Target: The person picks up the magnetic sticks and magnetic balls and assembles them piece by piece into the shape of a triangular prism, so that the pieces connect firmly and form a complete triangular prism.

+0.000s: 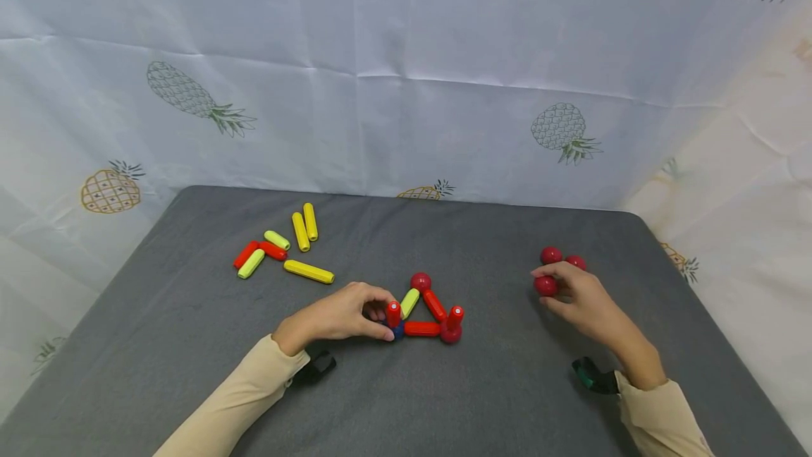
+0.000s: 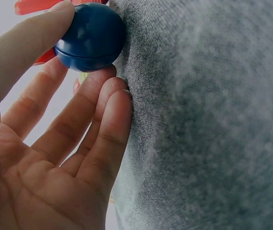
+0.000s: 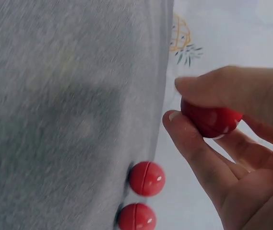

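Note:
My left hand [image 1: 347, 314] pinches a dark blue ball [image 2: 92, 37] between thumb and fingers at the near left corner of a triangular frame. That frame has red balls at its other corners, the far one [image 1: 421, 282] and the near right one [image 1: 451, 332]. Red rods [image 1: 422, 329] form two sides and a light green rod [image 1: 410, 303] the third. Short red rods stand up from the blue ball and the near right ball. Over at the right, my right hand [image 1: 586, 305] holds a red ball [image 3: 212, 119] between thumb and fingers, above the grey cloth.
Two more red balls [image 1: 551, 255] lie just beyond my right hand. At the back left are loose yellow rods [image 1: 309, 271], light green rods [image 1: 251, 264] and red rods [image 1: 246, 254]. A pineapple-print curtain [image 1: 393, 76] hangs behind the grey table [image 1: 507, 400].

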Demonstrator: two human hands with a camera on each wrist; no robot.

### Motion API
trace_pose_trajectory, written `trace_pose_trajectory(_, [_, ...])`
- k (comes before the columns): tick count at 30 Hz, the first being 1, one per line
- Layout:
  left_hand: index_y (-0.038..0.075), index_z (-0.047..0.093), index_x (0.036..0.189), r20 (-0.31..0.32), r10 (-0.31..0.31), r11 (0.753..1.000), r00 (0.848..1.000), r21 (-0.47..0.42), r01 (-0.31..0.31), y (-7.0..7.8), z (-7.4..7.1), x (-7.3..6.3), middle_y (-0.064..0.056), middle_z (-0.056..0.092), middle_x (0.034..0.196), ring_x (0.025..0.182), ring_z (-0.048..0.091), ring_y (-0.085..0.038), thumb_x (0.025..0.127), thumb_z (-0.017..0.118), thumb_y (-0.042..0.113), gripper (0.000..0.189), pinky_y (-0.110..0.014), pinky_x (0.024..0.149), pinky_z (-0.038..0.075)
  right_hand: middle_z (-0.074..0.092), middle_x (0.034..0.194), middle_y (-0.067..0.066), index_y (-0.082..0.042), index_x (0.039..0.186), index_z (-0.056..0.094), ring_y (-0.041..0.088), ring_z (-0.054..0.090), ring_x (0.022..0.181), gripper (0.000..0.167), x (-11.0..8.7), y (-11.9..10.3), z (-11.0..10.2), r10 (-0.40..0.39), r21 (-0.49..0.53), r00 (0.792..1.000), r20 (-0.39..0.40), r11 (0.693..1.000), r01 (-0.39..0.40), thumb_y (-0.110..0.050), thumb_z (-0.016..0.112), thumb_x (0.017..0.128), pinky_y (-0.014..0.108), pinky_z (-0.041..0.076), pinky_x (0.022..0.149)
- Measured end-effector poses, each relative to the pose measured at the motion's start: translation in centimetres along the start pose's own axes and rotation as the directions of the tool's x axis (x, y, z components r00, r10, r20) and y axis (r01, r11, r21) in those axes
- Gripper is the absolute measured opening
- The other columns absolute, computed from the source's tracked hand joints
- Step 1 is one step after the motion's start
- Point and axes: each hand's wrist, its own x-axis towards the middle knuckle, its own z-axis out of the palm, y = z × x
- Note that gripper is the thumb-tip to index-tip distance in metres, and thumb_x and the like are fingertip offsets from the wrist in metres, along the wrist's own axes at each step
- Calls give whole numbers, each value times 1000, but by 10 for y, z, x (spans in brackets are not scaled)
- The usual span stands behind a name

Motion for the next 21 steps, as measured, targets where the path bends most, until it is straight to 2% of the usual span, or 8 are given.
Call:
trace_pose_trajectory(4, [12, 71, 106, -1, -1, 1000, 1000, -5, 1, 0, 0, 0, 4, 68, 92, 81, 60, -4, 83, 81, 21, 26, -21, 77, 52, 67, 115, 18, 2, 119, 63, 33, 72, 95, 42, 3, -6, 2, -10, -16, 1000, -2, 1000, 10, 4, 78, 79, 38, 59, 78])
trace_pose_trajectory(11, [13, 72, 105, -2, -4, 1000, 1000, -4, 4, 0, 1, 0, 5, 68, 91, 81, 60, -5, 82, 82, 21, 26, -21, 77, 52, 70, 109, 10, -1, 119, 65, 16, 69, 84, 41, 9, -21, 5, -8, -19, 1000, -6, 1000, 8, -4, 80, 81, 26, 57, 75])
trace_pose_trajectory(21, [12, 71, 105, 4, 1, 1000, 1000, -8, -1, -2, 1, 0, 4, 68, 92, 82, 60, -5, 83, 81, 21, 26, -21, 78, 52, 69, 110, 6, -6, 119, 66, 12, 67, 84, 41, 19, -45, 13, -88, 15, 995, -37, 996, 89, -6, 81, 81, 28, 58, 77])
